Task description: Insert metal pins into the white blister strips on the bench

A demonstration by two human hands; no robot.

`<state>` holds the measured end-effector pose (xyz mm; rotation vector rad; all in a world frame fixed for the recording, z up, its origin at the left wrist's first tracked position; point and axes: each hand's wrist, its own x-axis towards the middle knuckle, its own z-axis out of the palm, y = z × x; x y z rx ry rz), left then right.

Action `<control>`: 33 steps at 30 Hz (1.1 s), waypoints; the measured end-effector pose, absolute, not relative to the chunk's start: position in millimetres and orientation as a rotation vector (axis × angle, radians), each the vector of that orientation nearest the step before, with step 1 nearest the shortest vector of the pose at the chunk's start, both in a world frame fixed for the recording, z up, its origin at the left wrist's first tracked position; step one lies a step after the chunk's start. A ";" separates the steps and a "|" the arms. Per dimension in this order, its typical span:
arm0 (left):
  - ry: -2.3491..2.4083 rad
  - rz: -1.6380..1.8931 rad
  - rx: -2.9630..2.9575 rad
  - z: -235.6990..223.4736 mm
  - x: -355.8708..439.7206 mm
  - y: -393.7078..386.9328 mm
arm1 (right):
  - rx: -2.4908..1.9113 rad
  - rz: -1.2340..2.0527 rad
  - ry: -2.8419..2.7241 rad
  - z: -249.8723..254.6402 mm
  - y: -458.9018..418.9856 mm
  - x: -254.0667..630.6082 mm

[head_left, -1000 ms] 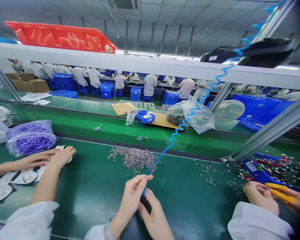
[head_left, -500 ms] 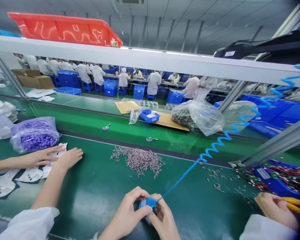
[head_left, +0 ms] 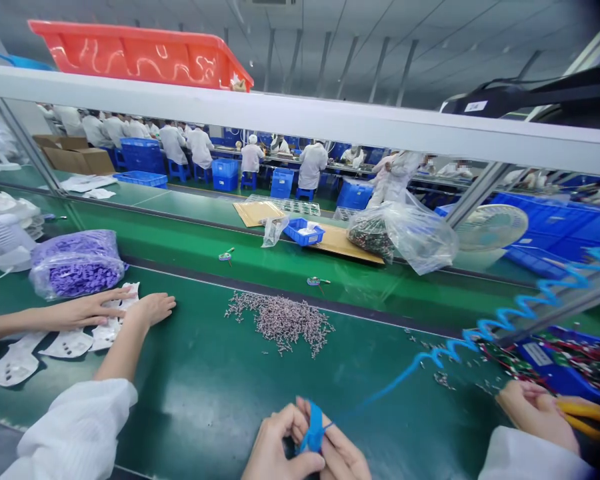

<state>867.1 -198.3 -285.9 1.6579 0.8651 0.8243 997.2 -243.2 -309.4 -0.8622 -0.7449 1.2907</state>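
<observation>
At the near edge of the bench, both my hands hold a blue anti-static wrist strap [head_left: 314,427] with a coiled blue cord. My left hand [head_left: 279,443] is closed, its thumb and fingers around the band. Closed against the band's other side is my right hand [head_left: 343,453], its fingertips partly hidden. From the strap, the coiled cord [head_left: 455,350] runs off to the upper right. Beyond my hands, a heap of small metal screws [head_left: 290,320] lies on the green bench [head_left: 195,380].
On the left, a co-worker's hands [head_left: 153,308] rest by white pieces [head_left: 67,345]. A bag of purple parts [head_left: 80,267] lies behind them. To the right, another person's hand [head_left: 530,407] holds yellow-handled pliers [head_left: 585,410] near a blue bin of wires [head_left: 543,360]. A shelf beam [head_left: 300,110] crosses overhead.
My hands have moved slightly right and lower with the strap, whose band now stands upright between them. The coiled cord has dropped and swung right, hanging slacker.
</observation>
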 end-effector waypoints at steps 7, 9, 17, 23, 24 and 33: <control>0.898 0.922 1.855 -300.8 861.2 -210.8 | -0.915 1.004 -0.710 -291.4 -215.5 987.2; 0.921 0.956 1.878 -299.9 862.3 -208.6 | -0.978 0.844 -0.684 -288.0 -197.1 996.4; 1.089 1.099 2.049 -286.9 845.2 -133.2 | -1.170 0.521 -1.461 -286.4 -138.8 1017.2; 1.113 1.102 2.225 -284.6 849.6 -81.4 | -1.306 0.086 -1.926 -288.6 -116.5 1019.9; 1.112 1.096 2.249 -284.4 853.6 -76.8 | -1.319 0.038 -1.927 -289.4 -111.2 1027.1; 1.137 1.103 2.310 -278.1 860.0 -62.0 | -1.368 -0.101 -1.678 -293.9 -104.1 1070.3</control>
